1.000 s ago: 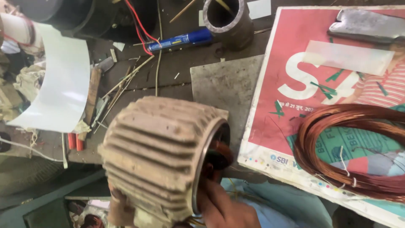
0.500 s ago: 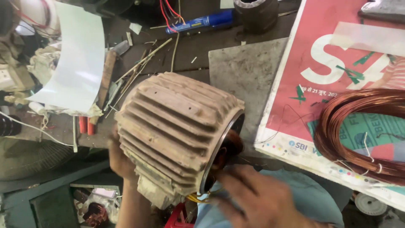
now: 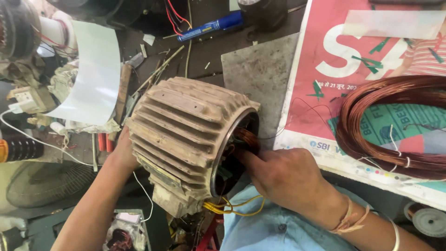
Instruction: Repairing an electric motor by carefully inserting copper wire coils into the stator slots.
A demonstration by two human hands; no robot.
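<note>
A beige ribbed motor housing (image 3: 186,130) lies on its side at the bench's near edge, open end facing right. My left hand (image 3: 121,151) presses against its closed left end. My right hand (image 3: 283,174) is at the open mouth, fingers pushed inside against the copper winding (image 3: 245,138); what they grip is hidden. Yellow wires (image 3: 234,207) hang from the housing's bottom.
A coil of copper wire (image 3: 371,135) rests on a red printed sheet (image 3: 325,69) at right. A grey metal plate (image 3: 260,69) lies behind the housing, a blue pen-like tool (image 3: 211,27) beyond it. A curled white sheet (image 3: 93,74) and cluttered parts fill the left.
The view shifted, so the housing sits higher and more central. My right hand has come up from below to the housing's mouth, fingers now inside. My left hand stays on the closed end.
</note>
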